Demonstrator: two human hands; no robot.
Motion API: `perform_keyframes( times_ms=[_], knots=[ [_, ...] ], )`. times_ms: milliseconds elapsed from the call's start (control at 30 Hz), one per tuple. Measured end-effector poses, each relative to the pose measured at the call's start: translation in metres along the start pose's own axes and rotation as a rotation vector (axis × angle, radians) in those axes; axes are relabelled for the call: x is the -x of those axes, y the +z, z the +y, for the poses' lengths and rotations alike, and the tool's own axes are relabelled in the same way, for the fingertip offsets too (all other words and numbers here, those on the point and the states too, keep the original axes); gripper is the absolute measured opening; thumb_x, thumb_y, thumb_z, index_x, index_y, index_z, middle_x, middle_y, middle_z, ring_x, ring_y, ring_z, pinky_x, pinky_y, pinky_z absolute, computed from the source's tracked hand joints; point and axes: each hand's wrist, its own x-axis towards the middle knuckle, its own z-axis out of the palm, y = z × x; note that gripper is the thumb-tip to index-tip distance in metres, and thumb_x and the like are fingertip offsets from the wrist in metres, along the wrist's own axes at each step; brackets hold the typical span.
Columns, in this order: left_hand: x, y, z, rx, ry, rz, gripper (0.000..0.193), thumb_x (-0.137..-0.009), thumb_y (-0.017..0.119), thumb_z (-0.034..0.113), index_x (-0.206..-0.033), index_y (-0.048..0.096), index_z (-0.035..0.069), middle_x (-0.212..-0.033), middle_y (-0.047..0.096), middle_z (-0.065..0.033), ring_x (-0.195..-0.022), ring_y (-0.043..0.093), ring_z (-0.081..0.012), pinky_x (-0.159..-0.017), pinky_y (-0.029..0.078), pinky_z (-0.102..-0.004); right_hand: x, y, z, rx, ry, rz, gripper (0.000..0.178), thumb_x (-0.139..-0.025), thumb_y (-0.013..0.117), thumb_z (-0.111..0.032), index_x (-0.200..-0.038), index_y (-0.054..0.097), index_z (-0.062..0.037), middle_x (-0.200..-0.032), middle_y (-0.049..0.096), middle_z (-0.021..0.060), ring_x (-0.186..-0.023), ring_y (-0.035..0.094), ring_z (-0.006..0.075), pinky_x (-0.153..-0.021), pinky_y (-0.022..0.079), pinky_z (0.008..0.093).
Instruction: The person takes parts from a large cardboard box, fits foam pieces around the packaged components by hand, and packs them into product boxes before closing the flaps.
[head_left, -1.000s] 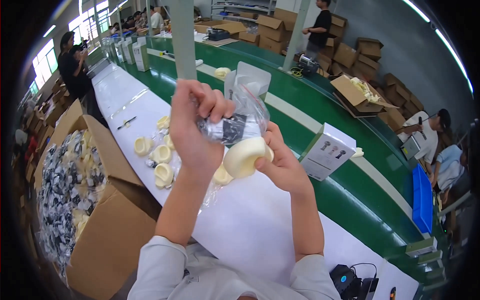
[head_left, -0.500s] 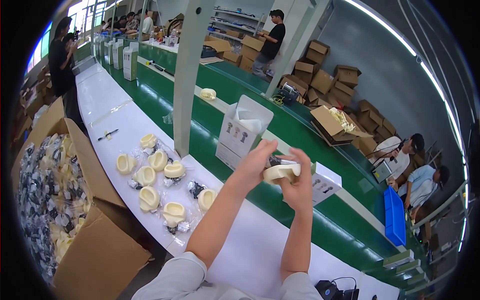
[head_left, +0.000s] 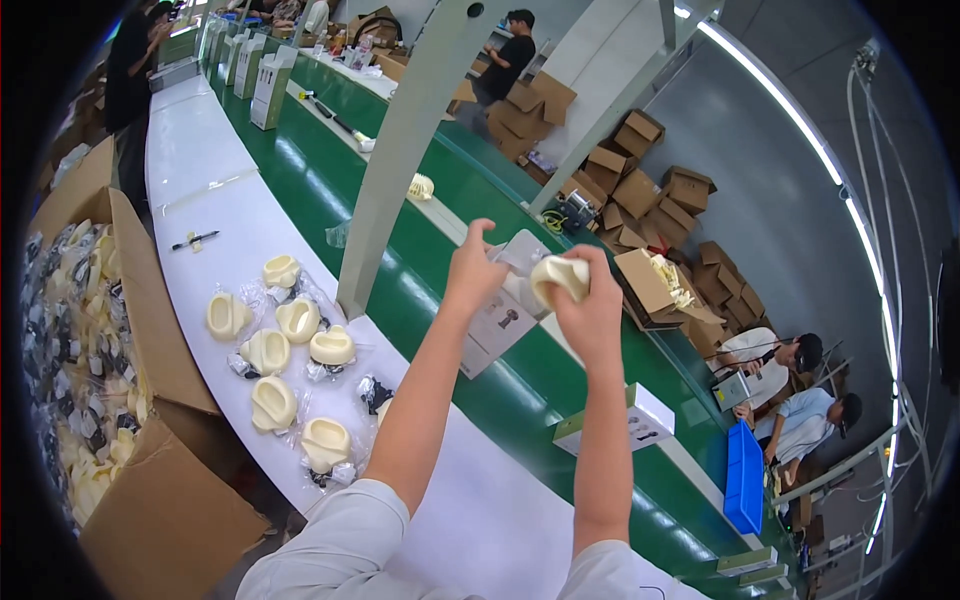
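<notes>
My right hand (head_left: 590, 310) is closed round a cream plastic knob-like part (head_left: 560, 280), raised at the open top of a white carton (head_left: 492, 335). Beside the carton's upper left edge is my left hand (head_left: 472, 272), its index finger and thumb spread apart. The left hand holds no part; whether it touches the carton I cannot tell. A clear plastic lining or flap shows at the carton's mouth. On the white table to the left lie several similar cream parts (head_left: 273, 403), with dark pieces in clear bags next to them.
A big cardboard box (head_left: 180, 500) full of bagged parts stands at the left. A grey post (head_left: 400, 150) rises beside the green conveyor (head_left: 520, 425). Another carton (head_left: 650, 415) and a blue bin (head_left: 741, 480) are to the right. Co-workers stand farther off.
My left hand has come off the cream part and opened beside the carton. The right hand now holds the part alone, up by the carton's mouth. The whole view has shifted and tilted.
</notes>
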Motion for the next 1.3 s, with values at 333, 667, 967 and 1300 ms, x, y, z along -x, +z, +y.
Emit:
perform_keyframes(
  times_ms=[333, 667, 967, 1300],
  knots=[
    [-0.004, 0.033, -0.019, 0.140, 0.025, 0.018, 0.036, -0.070, 0.055, 0.008, -0.106, 0.050, 0.003, -0.090, 0.062, -0.0156, -0.084, 0.061, -0.0260, -0.077, 0.046, -0.0323, -0.022, 0.000, 0.019, 0.332, 0.184, -0.461, 0.037, -0.083, 0.058, -0.020, -0.112, 0.040, -0.0047, -0.091, 0.061, 0.0196, -0.084, 0.060, 0.0370, -0.072, 0.046, 0.0408],
    [0.018, 0.032, 0.004, 0.334, -0.118, -0.198, 0.033, -0.076, 0.054, 0.007, -0.107, 0.050, 0.001, -0.097, 0.058, -0.0094, -0.085, 0.056, -0.0176, -0.073, 0.046, -0.0310, 0.009, -0.006, 0.032, 0.556, -0.110, -0.300, 0.034, -0.089, 0.049, -0.034, -0.102, 0.042, -0.0036, -0.089, 0.061, 0.0178, -0.077, 0.060, 0.0376, -0.065, 0.047, 0.0462],
    [0.017, 0.059, -0.013, 0.234, -0.092, -0.093, 0.030, -0.074, 0.051, 0.005, -0.104, 0.051, 0.002, -0.094, 0.058, -0.0099, -0.085, 0.056, -0.0185, -0.074, 0.045, -0.0299, 0.006, -0.023, 0.015, 0.594, 0.135, -0.581, 0.033, -0.087, 0.053, -0.034, -0.098, 0.047, -0.0029, -0.085, 0.061, 0.0200, -0.076, 0.059, 0.0366, -0.066, 0.046, 0.0430],
    [0.032, 0.066, -0.002, 0.310, -0.094, -0.151, 0.029, -0.073, 0.049, 0.005, -0.101, 0.051, 0.002, -0.092, 0.059, -0.0113, -0.085, 0.057, -0.0187, -0.074, 0.045, -0.0304, 0.015, -0.028, 0.038, 0.503, 0.087, -0.795, 0.032, -0.081, 0.061, -0.031, -0.093, 0.055, -0.0018, -0.094, 0.060, 0.0176, -0.087, 0.059, 0.0325, -0.070, 0.048, 0.0404]
  ],
)
